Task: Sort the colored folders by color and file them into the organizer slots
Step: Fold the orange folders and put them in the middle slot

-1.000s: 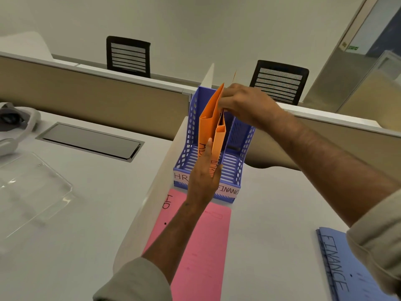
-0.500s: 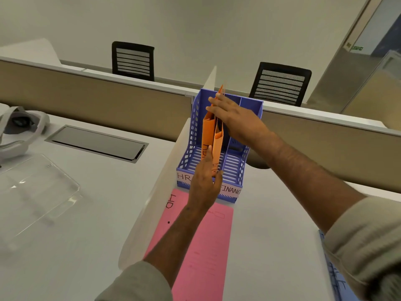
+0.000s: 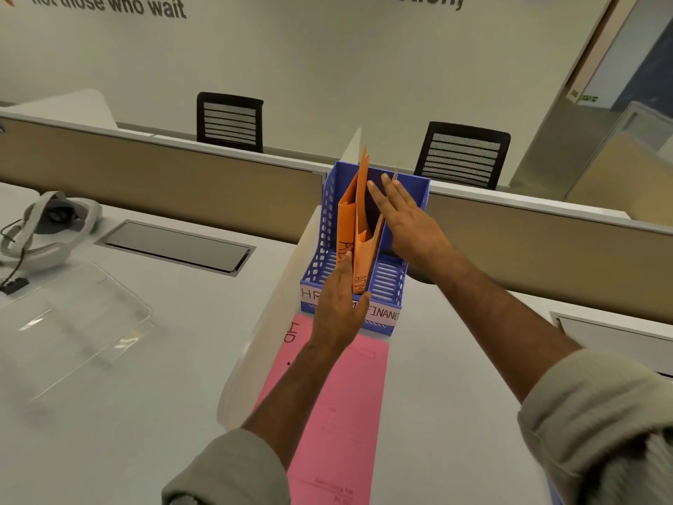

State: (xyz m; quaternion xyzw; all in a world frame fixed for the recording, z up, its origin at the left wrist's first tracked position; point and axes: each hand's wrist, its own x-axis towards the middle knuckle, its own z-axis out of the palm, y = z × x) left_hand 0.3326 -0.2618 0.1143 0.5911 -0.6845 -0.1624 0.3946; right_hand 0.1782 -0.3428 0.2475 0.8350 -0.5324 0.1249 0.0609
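Since the earlier frame, the right hand has flattened, its grip wide with straight fingers against the orange paper folders. On the white table, the blue slotted plastic organizer holds those folders upright in its middle slot, a pink paper folder lying flat just before it. Left hand pinches the folders' front lower edge, grip narrow

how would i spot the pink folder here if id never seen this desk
Find the blue slotted organizer standing against the desk divider, with orange folders upright in it. The pink folder lies flat on the desk directly in front of it, partly under the left forearm. It is the only pink item and the only folder lying flat.
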